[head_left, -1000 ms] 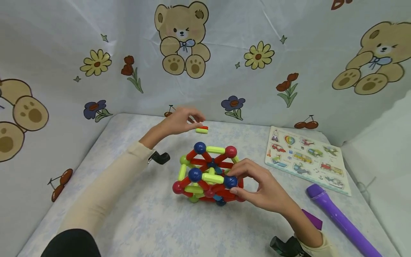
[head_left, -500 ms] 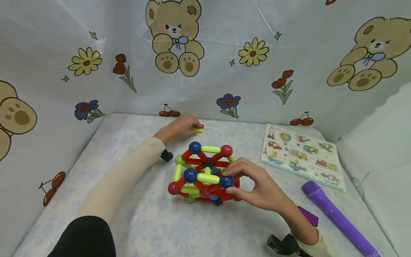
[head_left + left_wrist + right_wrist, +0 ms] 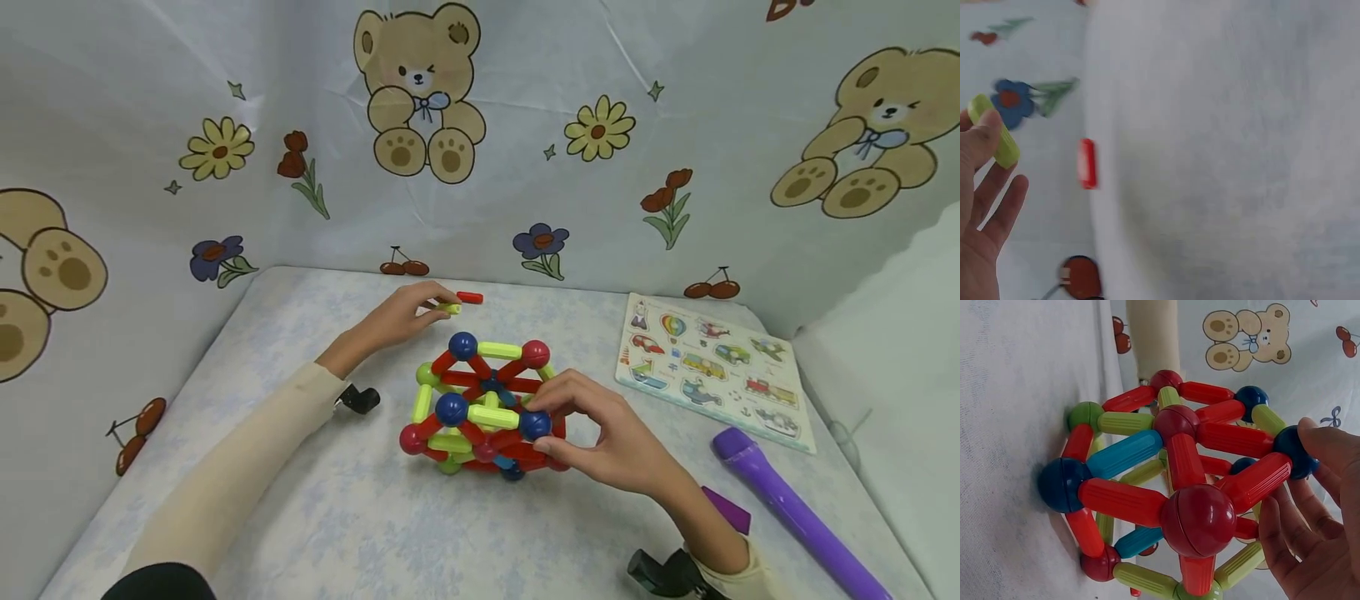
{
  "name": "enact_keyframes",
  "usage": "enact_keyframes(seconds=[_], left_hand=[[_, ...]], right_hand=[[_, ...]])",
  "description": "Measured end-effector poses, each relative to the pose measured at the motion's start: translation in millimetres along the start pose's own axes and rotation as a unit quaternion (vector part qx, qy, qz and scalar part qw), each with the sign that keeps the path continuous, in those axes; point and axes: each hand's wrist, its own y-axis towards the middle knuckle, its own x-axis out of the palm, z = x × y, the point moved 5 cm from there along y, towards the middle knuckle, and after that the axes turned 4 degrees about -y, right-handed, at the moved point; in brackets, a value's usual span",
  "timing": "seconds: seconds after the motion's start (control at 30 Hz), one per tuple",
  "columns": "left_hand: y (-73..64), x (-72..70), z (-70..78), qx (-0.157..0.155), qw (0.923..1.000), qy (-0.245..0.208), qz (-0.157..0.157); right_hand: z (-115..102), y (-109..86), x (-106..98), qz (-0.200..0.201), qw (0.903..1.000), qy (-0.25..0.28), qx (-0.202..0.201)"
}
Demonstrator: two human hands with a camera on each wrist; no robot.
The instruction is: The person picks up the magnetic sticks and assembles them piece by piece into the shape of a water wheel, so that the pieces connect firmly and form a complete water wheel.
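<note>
A frame of magnetic rods and balls (image 3: 487, 412) in red, yellow-green and blue stands mid-table. My right hand (image 3: 600, 429) pinches a dark blue ball (image 3: 536, 425) at its upper right corner, as the right wrist view also shows with the blue ball (image 3: 1295, 452) between thumb and fingers. Near the table's back edge, my left hand (image 3: 401, 315) pinches a yellow-green magnetic rod (image 3: 996, 132) between thumb and fingers. Just beyond that hand lies a loose red rod (image 3: 470, 297).
A sticker-style picture board (image 3: 712, 367) lies at the back right. In front of it are a purple microphone-shaped stick (image 3: 795, 508) and a flat purple piece (image 3: 726, 510), close to the right forearm. A bear-printed cloth (image 3: 525, 75) hangs behind the table.
My left hand reached down to the two loose rods, took the yellow-green one and drew it slightly left, away from the red rod. The right hand keeps its hold on the blue ball.
</note>
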Motion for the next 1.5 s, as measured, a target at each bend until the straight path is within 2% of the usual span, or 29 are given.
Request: enact_keyframes(seconds=[0.1,0.2,0.27,0.37,0.5,0.6,0.67,0.83,1.0,1.5], left_hand=[[-18.8,-15.3,35.6,0.058,0.9955,-0.046,0.059],[-38.7,-26.6,75.7,0.124,0.985,-0.06,0.104],[-51.9,-30.6,101.1,0.17,0.9767,-0.055,0.119],[-69.4,-30.7,131.4,0.235,0.9646,-0.031,0.116],[-82.9,-22.5,151.9,0.3,0.9507,-0.012,0.076],[-87.1,-15.0,154.9,0.323,0.9447,-0.014,0.054],[-88.7,-10.4,154.0,0.327,0.9436,-0.015,0.048],[-89.4,-2.7,148.0,0.319,0.9465,-0.015,0.048],[-89.7,-2.0,146.3,0.309,0.9496,-0.009,0.055],[-89.4,-1.0,147.2,0.323,0.9442,0.019,0.061]], right_hand=[[0.6,-1.7,-1.0,0.003,1.0,0.001,0.004],[0.4,-2.5,-1.6,0.004,1.0,0.0,0.006],[0.6,-2.9,-1.8,0.004,1.0,0.0,0.006],[0.7,-3.2,-1.7,0.004,1.0,0.001,0.005],[1.9,-3.6,-1.4,0.005,1.0,0.0,0.006],[3.1,-3.6,-1.1,0.006,1.0,0.001,0.007],[3.7,-3.8,-0.6,0.007,1.0,0.0,0.006],[3.7,-3.0,0.6,0.007,1.0,0.001,0.003],[2.9,-1.8,1.5,0.004,1.0,0.001,0.003],[1.5,-0.8,1.1,0.003,0.9999,0.008,0.008]])
